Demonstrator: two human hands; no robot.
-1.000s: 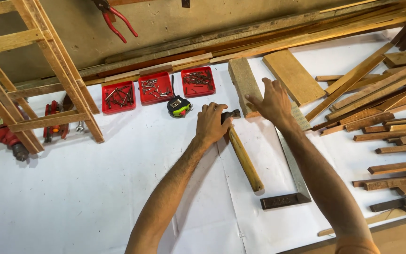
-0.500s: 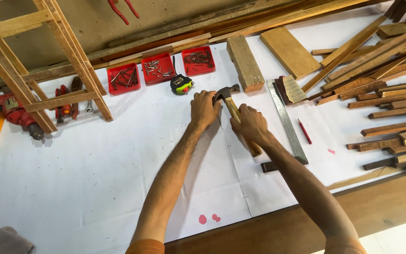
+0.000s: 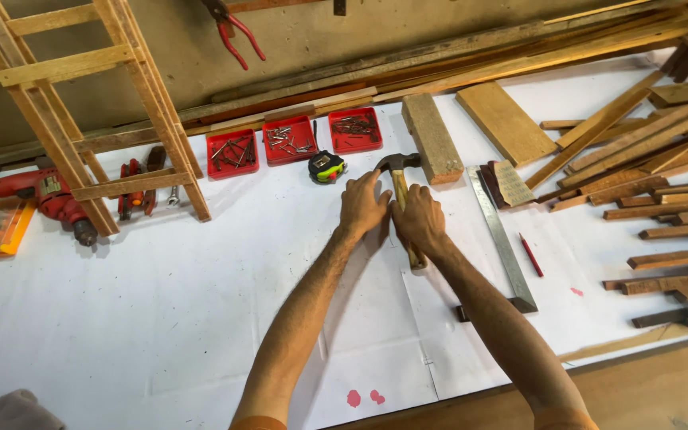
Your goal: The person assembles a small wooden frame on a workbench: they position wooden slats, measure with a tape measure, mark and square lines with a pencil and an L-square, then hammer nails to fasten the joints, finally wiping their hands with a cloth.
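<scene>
Since the earlier frame our right hand [image 3: 417, 220] has come off the wood and closed around the wooden handle of the claw hammer [image 3: 401, 191], which lies on the white-covered workbench [image 3: 161, 318]. Our left hand [image 3: 362, 205] rests flat beside the hammer's head, fingers loosely spread, holding nothing. We judge we are at the pick-up step; the next move calls for a firm grip low on the handle. Behind, 3 red trays [image 3: 294, 140] hold nails and screws, just beside a tape measure [image 3: 327, 167].
</scene>
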